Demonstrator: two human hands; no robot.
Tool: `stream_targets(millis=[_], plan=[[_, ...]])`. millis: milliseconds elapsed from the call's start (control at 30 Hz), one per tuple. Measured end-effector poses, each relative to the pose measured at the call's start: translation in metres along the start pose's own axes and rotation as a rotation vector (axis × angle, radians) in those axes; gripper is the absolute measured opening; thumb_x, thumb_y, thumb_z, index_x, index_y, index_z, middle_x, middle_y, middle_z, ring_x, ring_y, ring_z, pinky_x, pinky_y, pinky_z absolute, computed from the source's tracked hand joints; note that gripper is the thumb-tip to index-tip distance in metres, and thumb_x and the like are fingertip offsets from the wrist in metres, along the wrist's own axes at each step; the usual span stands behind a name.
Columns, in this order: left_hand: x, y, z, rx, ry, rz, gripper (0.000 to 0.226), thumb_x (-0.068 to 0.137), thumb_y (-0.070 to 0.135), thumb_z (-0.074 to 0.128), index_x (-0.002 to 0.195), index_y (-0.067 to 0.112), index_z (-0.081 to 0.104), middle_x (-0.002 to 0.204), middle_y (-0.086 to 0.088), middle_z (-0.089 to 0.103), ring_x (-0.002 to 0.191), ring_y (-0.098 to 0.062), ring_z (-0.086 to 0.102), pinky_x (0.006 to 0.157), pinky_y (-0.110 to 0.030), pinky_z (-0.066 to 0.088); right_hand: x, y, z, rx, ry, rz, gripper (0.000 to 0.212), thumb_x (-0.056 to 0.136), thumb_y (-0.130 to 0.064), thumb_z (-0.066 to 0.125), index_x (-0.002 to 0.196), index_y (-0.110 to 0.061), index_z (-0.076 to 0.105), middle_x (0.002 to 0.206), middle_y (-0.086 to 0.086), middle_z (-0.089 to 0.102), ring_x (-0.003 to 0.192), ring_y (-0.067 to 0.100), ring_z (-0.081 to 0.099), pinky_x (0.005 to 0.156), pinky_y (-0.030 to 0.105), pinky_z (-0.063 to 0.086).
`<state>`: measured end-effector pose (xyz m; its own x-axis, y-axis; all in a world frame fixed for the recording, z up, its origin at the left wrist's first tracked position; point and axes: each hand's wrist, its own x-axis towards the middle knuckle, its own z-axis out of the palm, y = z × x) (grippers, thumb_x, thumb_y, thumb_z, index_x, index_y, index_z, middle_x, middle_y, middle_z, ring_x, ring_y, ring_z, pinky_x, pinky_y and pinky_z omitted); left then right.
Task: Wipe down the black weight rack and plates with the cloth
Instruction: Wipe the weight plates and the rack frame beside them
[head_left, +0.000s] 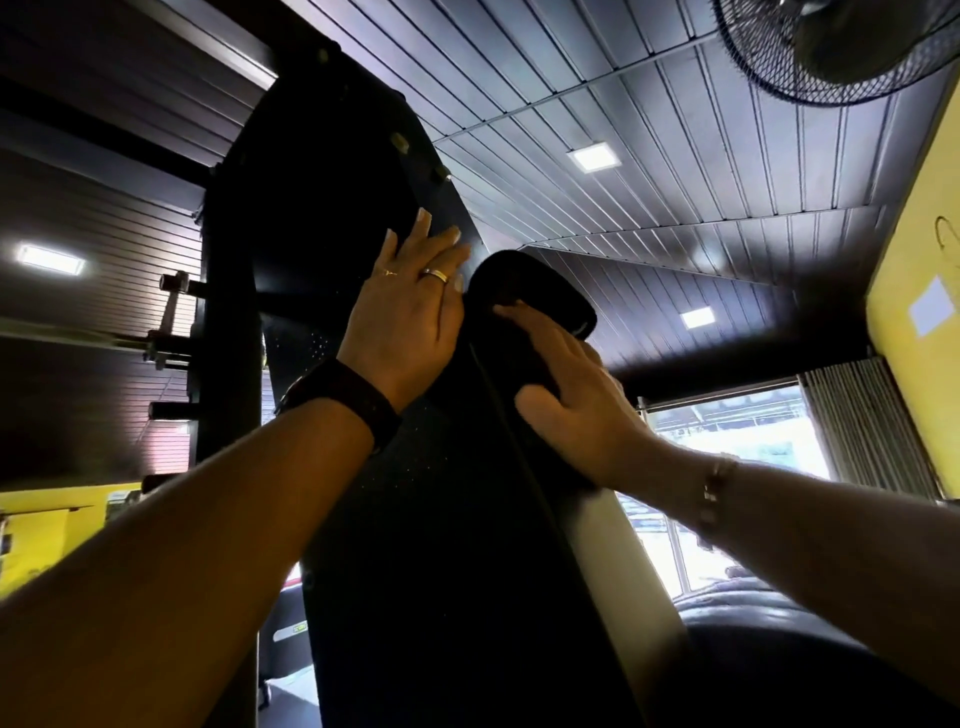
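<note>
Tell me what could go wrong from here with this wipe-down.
1. The cloth is black like the rack, and the area is dim, so missed patches may go unseen.
2. Bolts protrude above the left hand; wiping upward, the right hand might snag the cloth or scrape knuckles there.
</note>
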<state>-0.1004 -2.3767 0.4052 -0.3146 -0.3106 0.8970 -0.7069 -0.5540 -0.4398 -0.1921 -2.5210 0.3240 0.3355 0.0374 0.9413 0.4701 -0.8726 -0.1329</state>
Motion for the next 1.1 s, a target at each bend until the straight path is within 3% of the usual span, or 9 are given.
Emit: stream_targets(millis=[100, 167, 267, 433, 567, 633, 800, 933, 1100], plan=[[0.004, 0.002, -0.007, 0.163, -0.085, 0.092, 0.061, 0.096, 0.032, 0.019, 0.122, -0.003, 0.062, 0.13, -0.017, 0.061, 0.138, -0.031, 0.039, 0.118, -0.043, 0.007, 0.019, -0.006, -0.011, 0.218, -0.102, 0.123, 0.064, 0.063, -0.059, 0.048, 0.126, -0.045, 0.04, 0.134, -0.007, 0.042, 0.118, 0.025, 0.048, 0.098, 0.055, 0.043], [0.007, 0.005, -0.013, 0.218, -0.143, 0.161, 0.063, 0.096, 0.033, 0.018, 0.119, -0.004, 0.064, 0.126, -0.018, 0.063, 0.136, -0.031, 0.042, 0.118, -0.043, 0.009, 0.015, -0.011, -0.012, 0.299, -0.04, 0.157, 0.047, 0.067, -0.063, 0.05, 0.109, -0.044, 0.049, 0.121, -0.008, 0.045, 0.115, 0.021, 0.049, 0.099, 0.05, 0.044], [0.0, 0.015, -0.013, 0.205, -0.121, 0.332, 0.053, 0.095, 0.026, 0.028, 0.105, -0.007, 0.069, 0.111, -0.021, 0.069, 0.123, -0.036, 0.056, 0.113, -0.042, 0.021, -0.016, -0.005, 0.0, 0.101, 0.129, 0.04, 0.045, 0.068, -0.067, 0.041, 0.109, -0.049, 0.042, 0.112, -0.019, 0.041, 0.111, 0.011, 0.04, 0.092, 0.04, 0.04], [-0.009, 0.017, -0.006, 0.118, -0.09, 0.339, 0.046, 0.093, 0.022, 0.035, 0.098, -0.007, 0.071, 0.103, -0.022, 0.071, 0.106, -0.036, 0.066, 0.109, -0.042, 0.033, -0.032, 0.001, 0.004, -0.01, 0.123, 0.002, 0.064, 0.07, -0.066, 0.037, 0.131, -0.05, 0.028, 0.124, -0.02, 0.034, 0.103, -0.001, 0.026, 0.087, 0.034, 0.033], [-0.008, 0.018, -0.005, 0.117, -0.047, 0.341, 0.045, 0.093, 0.02, 0.035, 0.097, -0.009, 0.07, 0.102, -0.024, 0.07, 0.105, -0.037, 0.066, 0.107, -0.042, 0.033, -0.029, -0.01, 0.004, -0.052, 0.064, 0.081, 0.078, 0.067, -0.072, 0.036, 0.139, -0.047, 0.02, 0.147, -0.016, 0.026, 0.127, 0.02, 0.03, 0.098, 0.044, 0.037], [-0.009, 0.017, -0.005, 0.119, -0.035, 0.348, 0.045, 0.094, 0.019, 0.035, 0.098, -0.01, 0.07, 0.103, -0.024, 0.07, 0.107, -0.038, 0.065, 0.108, -0.042, 0.03, -0.035, -0.016, 0.005, -0.111, 0.031, 0.093, 0.08, 0.07, -0.071, 0.043, 0.141, -0.047, 0.014, 0.152, -0.016, 0.024, 0.133, 0.025, 0.029, 0.102, 0.049, 0.037], [-0.01, 0.014, -0.002, 0.151, -0.021, 0.318, 0.049, 0.095, 0.022, 0.034, 0.107, -0.01, 0.068, 0.112, -0.024, 0.068, 0.116, -0.038, 0.06, 0.108, -0.045, 0.034, -0.026, -0.019, -0.002, -0.205, -0.044, 0.053, 0.081, 0.068, -0.06, 0.049, 0.137, -0.048, 0.007, 0.15, -0.015, 0.027, 0.129, 0.028, 0.036, 0.099, 0.048, 0.04], [-0.016, 0.003, -0.004, 0.118, -0.013, 0.138, 0.058, 0.097, 0.033, 0.027, 0.135, -0.004, 0.051, 0.141, -0.024, 0.049, 0.136, -0.035, 0.042, 0.115, -0.039, 0.021, -0.003, -0.018, -0.005, -0.211, -0.084, 0.024, 0.089, 0.06, -0.064, 0.05, 0.137, -0.047, 0.01, 0.146, -0.011, 0.034, 0.126, 0.032, 0.042, 0.097, 0.055, 0.044], [-0.026, -0.01, 0.0, 0.028, 0.059, 0.113, 0.057, 0.099, 0.031, 0.028, 0.144, -0.001, 0.039, 0.15, -0.022, 0.038, 0.141, -0.033, 0.032, 0.118, -0.036, 0.014, 0.026, -0.017, 0.001, -0.164, -0.029, 0.0, 0.084, 0.056, -0.065, 0.048, 0.132, -0.049, 0.015, 0.145, -0.009, 0.038, 0.127, 0.034, 0.043, 0.099, 0.054, 0.042]])
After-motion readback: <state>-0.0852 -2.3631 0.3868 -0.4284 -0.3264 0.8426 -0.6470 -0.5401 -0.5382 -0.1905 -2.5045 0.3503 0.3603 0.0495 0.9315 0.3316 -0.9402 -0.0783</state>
